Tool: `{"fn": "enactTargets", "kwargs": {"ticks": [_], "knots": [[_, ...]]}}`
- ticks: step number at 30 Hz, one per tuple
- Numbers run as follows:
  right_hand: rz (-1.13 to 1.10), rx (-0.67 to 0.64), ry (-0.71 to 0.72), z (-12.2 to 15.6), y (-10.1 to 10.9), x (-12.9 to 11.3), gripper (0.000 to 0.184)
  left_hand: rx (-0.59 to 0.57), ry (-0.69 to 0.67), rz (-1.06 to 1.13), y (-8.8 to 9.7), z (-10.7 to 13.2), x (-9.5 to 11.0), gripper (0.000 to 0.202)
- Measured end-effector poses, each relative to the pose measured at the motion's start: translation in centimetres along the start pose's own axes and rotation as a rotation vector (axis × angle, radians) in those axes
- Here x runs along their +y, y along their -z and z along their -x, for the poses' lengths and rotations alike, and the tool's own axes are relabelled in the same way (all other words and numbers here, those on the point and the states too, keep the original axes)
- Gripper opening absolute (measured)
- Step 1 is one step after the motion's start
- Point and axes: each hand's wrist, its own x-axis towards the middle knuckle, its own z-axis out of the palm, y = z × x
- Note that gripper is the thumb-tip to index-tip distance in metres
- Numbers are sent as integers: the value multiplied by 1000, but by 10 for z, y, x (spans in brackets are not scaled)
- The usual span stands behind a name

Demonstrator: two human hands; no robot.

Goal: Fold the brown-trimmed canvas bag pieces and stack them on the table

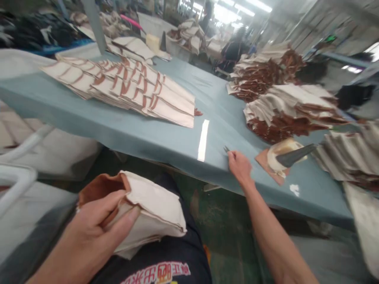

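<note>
My left hand [97, 228] is closed on a stitched leather pouch [156, 203], cream outside and brown inside, over my lap. The thumb pinches its near edge, and the pouch's mouth gapes toward the left. At the front edge of the blue table my right hand [240, 167] is closed around small snips [226, 149]. Only their short forked tips show beyond the fingers. A white strip [203, 141] lies on the table left of this hand. To its right stands a glue pot [274, 157] on a brown scrap, with a dark handle leaning out.
Overlapping cream pieces with brown edges [127, 88] spread across the table [204, 75] on the left. Tall stacks of brown-and-cream pieces [287, 110] fill the right. A white-framed cart [20, 177] stands at my left. Another person [235, 49] is in the background.
</note>
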Motion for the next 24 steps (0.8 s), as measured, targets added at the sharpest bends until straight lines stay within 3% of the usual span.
{"fn": "enactTargets", "kwargs": {"ticks": [3, 6, 8, 10, 12, 16, 19, 24], "knots": [[-47, 25, 9, -5, 1, -8, 36, -69, 3, 20, 4, -6, 24, 31], [-176, -64, 116, 34, 4, -34, 42, -44, -29, 6, 7, -8, 32, 29], [-323, -239, 255, 78, 11, -62, 32, -49, -50, -1, 8, -10, 31, 26], [-599, -507, 464, 121, 19, -94, 25, -87, -39, 9, 10, -12, 31, 25], [-789, -682, 557, 153, 26, -124, 20, -126, -20, 22, 11, -15, 33, 24], [-898, -1001, 458, 175, 26, -156, 30, -184, -21, 48, 15, -16, 34, 26], [-925, -1183, 333, 174, 13, -159, 38, -218, -25, 58, 19, -12, 28, 27], [-1050, -1402, 267, 176, -10, -152, 55, -251, 14, 129, 26, -6, 12, 25]]}}
